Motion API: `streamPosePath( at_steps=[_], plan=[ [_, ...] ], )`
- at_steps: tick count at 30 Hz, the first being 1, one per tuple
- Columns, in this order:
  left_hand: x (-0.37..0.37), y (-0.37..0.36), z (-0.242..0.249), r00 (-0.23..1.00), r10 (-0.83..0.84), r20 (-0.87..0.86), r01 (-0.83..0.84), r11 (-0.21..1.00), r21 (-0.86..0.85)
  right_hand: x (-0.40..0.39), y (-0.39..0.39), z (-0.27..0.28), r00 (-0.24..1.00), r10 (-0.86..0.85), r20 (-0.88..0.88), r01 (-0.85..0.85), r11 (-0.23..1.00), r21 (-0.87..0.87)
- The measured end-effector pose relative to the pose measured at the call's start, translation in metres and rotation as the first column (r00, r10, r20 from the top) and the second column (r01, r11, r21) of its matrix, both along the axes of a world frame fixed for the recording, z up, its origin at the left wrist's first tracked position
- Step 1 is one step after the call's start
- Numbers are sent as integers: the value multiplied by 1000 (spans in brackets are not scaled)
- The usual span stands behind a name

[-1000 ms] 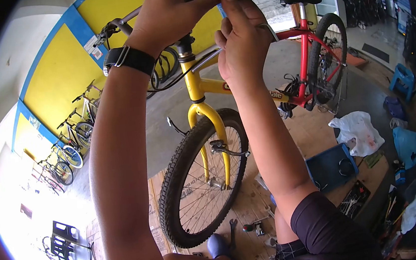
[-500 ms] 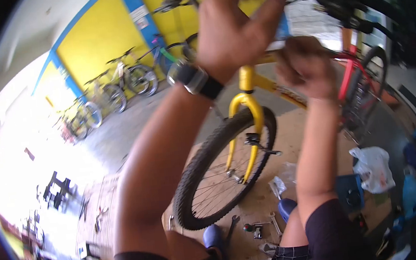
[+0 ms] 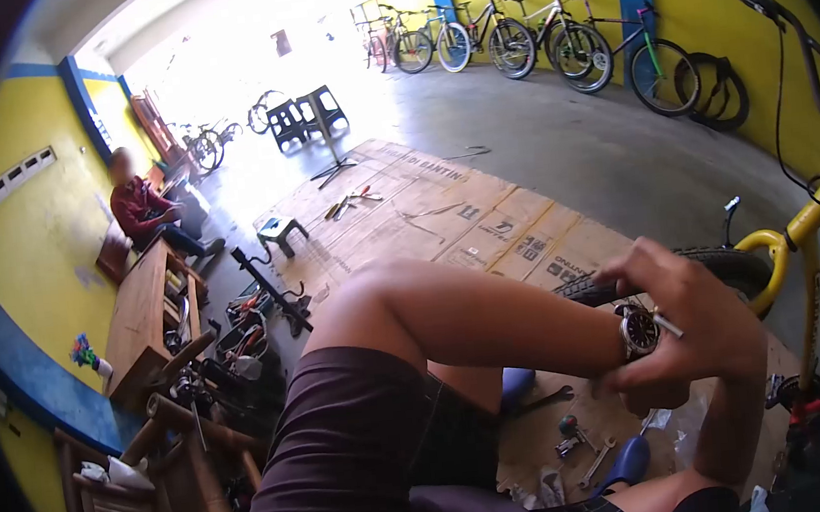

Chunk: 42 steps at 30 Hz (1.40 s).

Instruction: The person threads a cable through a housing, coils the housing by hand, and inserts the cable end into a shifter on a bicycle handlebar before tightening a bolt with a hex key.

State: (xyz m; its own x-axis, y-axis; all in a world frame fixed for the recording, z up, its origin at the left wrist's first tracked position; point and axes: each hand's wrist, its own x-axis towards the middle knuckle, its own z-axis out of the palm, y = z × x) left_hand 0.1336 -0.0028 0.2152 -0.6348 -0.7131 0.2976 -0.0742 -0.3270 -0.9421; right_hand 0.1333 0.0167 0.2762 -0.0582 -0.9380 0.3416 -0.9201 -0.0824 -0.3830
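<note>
My left forearm reaches across to the right, with a wristwatch (image 3: pixel 639 331) with a dark face on the wrist. My right hand (image 3: pixel 717 320) overlaps the left wrist, its fingers and thumb spread on either side of the watch and slightly blurred. A short pale stick-like piece (image 3: pixel 669 323) shows between watch and right hand. Most of my left hand (image 3: pixel 659 398) is hidden behind the right; only part shows below the thumb. Just beyond the hands is a yellow bicycle frame (image 3: pixel 807 223) with a knobby black tire (image 3: pixel 717 266), partly covered by my right hand.
Flattened cardboard (image 3: pixel 426 220) covers the floor, with wrenches (image 3: pixel 598 462) near my feet and hand tools (image 3: pixel 354 202) farther off. A small stool (image 3: pixel 282 234) stands by its left edge. Bicycles (image 3: pixel 561 34) line the yellow wall. A person (image 3: pixel 142 208) sits at left beside a wooden desk (image 3: pixel 144 316).
The view has swung left, bringing the seated person and desk into sight. My hands have come down from near the handlebar and now overlap at the left wrist.
</note>
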Motion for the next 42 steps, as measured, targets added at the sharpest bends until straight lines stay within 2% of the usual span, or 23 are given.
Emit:
streamPosePath(
  at_steps=[3,7,9,11,17,25,27,30,32,33,34,35,36,38,39,40,41,42],
  plan=[
    [7,2,19,1000,-9,12,8,994,110,10,-9,1,1000,10,-6,-9,989,148],
    [12,0,13,999,-49,14,44,966,254,14,-15,-12,987,-44,-157,71,983,167],
    [14,-1,9,997,-77,8,70,945,321,18,-17,-16,955,-66,-288,105,987,121],
    [19,-3,6,994,-109,0,101,917,386,24,-21,-18,934,-85,-347,122,989,86],
    [25,-7,-1,978,-203,-38,188,794,578,39,-26,-16,895,-132,-426,143,990,-6],
    [25,-10,-5,936,-328,-124,301,568,766,29,-47,-37,801,-267,-536,84,936,-340],
    [26,-11,-3,922,-359,-148,325,505,800,23,-46,-40,797,-262,-545,51,927,-371],
    [37,-23,25,896,-404,-184,355,403,844,29,-33,-21,896,-126,-427,-15,950,-311],
    [29,-72,22,879,-424,-217,372,328,868,19,-19,-9,948,-139,-285,-3,895,-445],
    [19,-107,13,631,-506,-588,449,-381,808,5,-5,-5,965,-184,-188,44,818,-573],
    [13,-125,11,379,-267,-886,228,-901,369,-12,9,-10,958,-266,-107,120,712,-692],
    [10,-126,15,334,-279,-900,255,-893,371,-30,23,-15,945,-326,-8,195,585,-787],
    [8,-123,22,289,-292,-912,283,-884,373,-61,52,-26,919,-353,174,345,511,-787],
    [10,-117,39,180,-276,-944,331,-887,322,-69,69,-11,890,-244,384,454,436,-777],
    [12,-113,49,136,-275,-952,363,-880,306,-55,58,9,904,-120,410,419,436,-796],
    [14,-108,59,93,-275,-957,394,-873,289,-50,52,15,913,-199,357,408,397,-822],
    [14,-106,66,50,-274,-960,423,-865,269,-65,69,11,871,-240,429,491,441,-751],
    [10,-103,68,-103,-164,-981,359,-926,117,-96,101,1,821,-285,495,569,480,-668]
  ],
)
